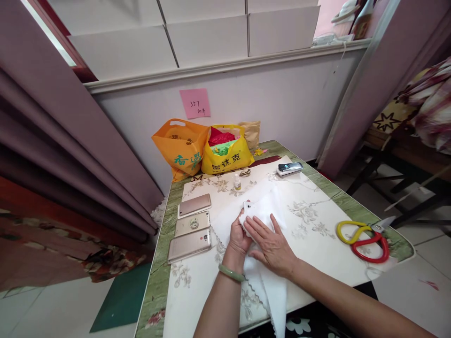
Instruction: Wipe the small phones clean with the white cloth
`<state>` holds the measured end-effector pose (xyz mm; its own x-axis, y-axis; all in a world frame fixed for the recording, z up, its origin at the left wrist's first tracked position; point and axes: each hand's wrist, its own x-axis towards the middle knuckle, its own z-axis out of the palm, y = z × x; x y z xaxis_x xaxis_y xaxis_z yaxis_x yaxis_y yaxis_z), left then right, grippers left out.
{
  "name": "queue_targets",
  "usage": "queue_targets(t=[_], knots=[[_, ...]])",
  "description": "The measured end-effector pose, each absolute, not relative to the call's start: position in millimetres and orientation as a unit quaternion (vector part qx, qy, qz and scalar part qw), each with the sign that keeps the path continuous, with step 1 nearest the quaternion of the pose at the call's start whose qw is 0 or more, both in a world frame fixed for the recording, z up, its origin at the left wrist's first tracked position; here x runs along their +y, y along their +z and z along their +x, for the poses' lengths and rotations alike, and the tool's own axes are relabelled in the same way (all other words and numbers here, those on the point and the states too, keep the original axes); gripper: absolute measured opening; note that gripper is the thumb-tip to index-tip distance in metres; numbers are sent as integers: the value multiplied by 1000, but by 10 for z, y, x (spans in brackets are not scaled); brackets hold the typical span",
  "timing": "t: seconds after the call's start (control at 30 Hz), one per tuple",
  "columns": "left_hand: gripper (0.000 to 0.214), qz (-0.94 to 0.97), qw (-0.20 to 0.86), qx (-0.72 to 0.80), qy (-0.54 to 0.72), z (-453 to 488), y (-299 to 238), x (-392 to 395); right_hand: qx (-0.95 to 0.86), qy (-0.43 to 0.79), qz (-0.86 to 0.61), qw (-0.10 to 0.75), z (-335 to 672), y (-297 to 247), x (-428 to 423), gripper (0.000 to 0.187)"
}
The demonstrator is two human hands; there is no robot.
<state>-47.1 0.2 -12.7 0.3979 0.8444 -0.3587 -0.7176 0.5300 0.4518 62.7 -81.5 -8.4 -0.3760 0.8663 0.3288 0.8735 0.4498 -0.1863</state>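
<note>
The left hand (pixel 240 236) grips a white phone (pixel 248 210), the right hand (pixel 274 249) lies flat-fingered over it, white cloth (pixel 274 286) spreads beneath both, and three phones (pixel 183 226) lie to their left.

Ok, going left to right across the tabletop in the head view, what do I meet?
Three phones in a column → left hand holding a white phone → dark handset → scissors. Things whose spans overlap, the right hand included, are left out.
</note>
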Motion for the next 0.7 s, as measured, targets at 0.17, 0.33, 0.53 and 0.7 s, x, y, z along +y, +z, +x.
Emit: queue_targets(t=[0.17, 0.33, 0.53, 0.7], knots=[[24, 168, 798, 286, 503, -444, -194, -3, -788, -10, -587, 187, 551, 69, -312, 64], [27, 184, 796, 272, 508, -458, -238, -22, -779, -17, -599, 184, 481, 53, -335, 66], [18, 113, 803, 323, 488, -451, -353, -10, -808, -30, -561, 176, 467, -121, -696, 76], [28, 175, 798, 279, 505, -454, -278, -6, -777, 11, -605, 176, 480, 15, -371, 64]])
